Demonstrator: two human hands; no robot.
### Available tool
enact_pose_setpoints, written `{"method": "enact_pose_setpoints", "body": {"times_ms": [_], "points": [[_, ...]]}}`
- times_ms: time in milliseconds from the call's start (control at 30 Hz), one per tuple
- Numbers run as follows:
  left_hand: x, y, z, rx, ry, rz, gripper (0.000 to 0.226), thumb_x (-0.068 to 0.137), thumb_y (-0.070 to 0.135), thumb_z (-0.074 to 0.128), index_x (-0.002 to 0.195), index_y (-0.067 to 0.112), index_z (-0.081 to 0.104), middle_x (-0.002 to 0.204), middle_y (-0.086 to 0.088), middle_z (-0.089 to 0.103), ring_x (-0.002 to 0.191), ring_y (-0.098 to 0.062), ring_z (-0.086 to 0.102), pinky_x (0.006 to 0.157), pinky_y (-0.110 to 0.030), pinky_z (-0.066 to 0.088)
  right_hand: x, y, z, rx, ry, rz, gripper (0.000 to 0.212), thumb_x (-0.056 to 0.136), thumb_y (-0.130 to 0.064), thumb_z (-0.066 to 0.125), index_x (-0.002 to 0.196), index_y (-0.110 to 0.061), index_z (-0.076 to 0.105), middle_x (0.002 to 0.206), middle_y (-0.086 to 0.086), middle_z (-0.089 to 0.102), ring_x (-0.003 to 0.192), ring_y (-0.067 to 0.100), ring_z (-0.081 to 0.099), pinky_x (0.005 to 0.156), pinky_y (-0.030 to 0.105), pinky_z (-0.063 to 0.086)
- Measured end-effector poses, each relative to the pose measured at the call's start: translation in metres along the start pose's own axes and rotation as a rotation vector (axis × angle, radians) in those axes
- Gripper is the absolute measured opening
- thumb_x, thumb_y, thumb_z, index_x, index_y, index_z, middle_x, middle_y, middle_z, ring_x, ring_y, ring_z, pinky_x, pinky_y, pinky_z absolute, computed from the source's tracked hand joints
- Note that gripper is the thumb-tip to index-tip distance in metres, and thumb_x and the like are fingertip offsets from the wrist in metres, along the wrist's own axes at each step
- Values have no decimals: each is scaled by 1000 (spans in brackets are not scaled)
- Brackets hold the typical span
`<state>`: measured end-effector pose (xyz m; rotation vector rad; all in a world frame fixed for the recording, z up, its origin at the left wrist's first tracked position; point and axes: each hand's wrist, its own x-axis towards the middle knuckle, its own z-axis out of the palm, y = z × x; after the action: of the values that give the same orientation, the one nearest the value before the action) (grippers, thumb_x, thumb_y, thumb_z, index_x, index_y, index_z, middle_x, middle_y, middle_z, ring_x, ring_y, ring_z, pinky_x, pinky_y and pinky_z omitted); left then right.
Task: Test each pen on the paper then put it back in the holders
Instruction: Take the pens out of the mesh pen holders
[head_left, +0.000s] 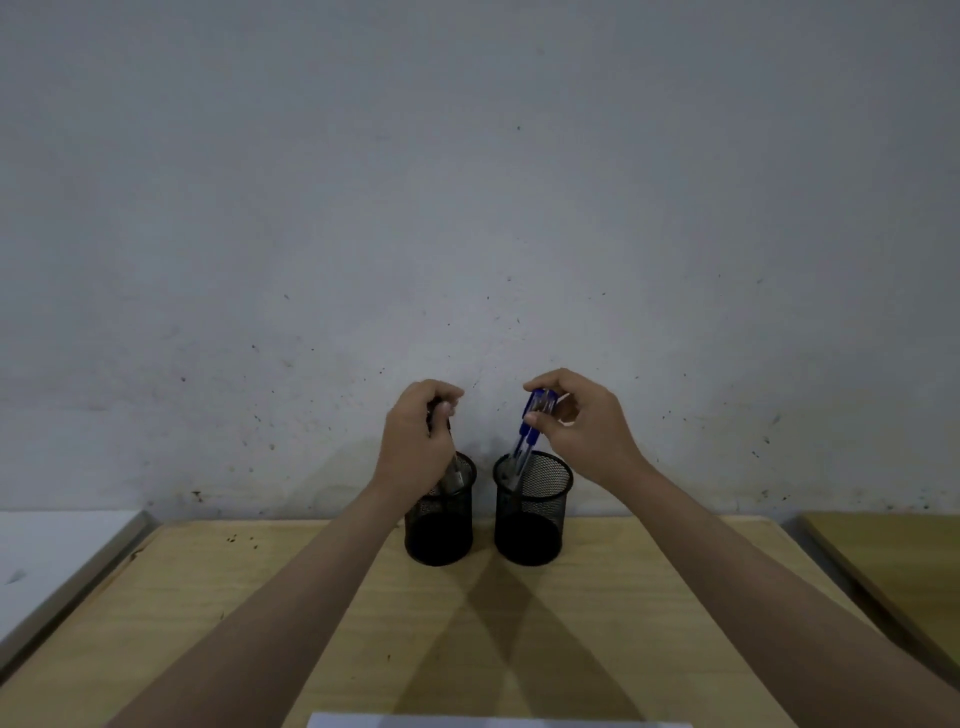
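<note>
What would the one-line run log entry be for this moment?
left hand: grips dark pens in left holder | right hand: grips blue pens in right holder | paper: near edge

both hands (415, 436) (582, 431) raised, fingers pinched closed

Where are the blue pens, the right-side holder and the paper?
blue pens (525, 439): head view, on the blue barrels below the right hand's fingers.
right-side holder (540, 512): head view, on its front mesh wall.
paper (467, 721): head view, on its strip at the bottom edge.
</note>
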<state>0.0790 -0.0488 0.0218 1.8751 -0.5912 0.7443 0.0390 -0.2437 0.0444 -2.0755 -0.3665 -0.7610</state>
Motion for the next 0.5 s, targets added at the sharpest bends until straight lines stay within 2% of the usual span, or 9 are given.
{"method": "enact_pose_setpoints", "body": {"times_ms": [133, 200, 300, 500], "points": [[9, 29, -21, -145, 206, -53, 24, 90, -7, 42, 96, 10, 58, 94, -8, 61, 89, -10, 61, 75, -8, 47, 0, -27, -20, -27, 53, -85, 27, 75, -3, 75, 90, -21, 63, 83, 1, 65, 70, 21, 62, 66, 28, 55], [9, 44, -33, -212, 306, -83, 23, 90, -6, 42, 97, 8, 58, 91, -4, 61, 87, -6, 61, 74, -8, 47, -4, -40, -31, -13, 81, -87, 25, 75, -6, 76, 90, -20, 64, 81, -4, 65, 71, 20, 64, 67, 28, 56], [0, 59, -47, -318, 430, -169, 23, 91, -5, 42, 96, 10, 58, 87, 1, 61, 84, -8, 63, 75, -12, 50, -17, -54, -42, 60, 128, -24, 21, 74, -8, 77, 90, -15, 65, 78, -4, 66, 66, 12, 63, 64, 22, 54], [-55, 45, -46, -431, 546, -468, 23, 93, -3, 39, 100, 9, 57, 87, 1, 60, 85, -13, 64, 83, -26, 52, -73, -46, -38, 228, 141, 186, 20, 71, -6, 79, 82, -17, 66, 77, 7, 69, 72, 24, 67, 71, 36, 58]]}}
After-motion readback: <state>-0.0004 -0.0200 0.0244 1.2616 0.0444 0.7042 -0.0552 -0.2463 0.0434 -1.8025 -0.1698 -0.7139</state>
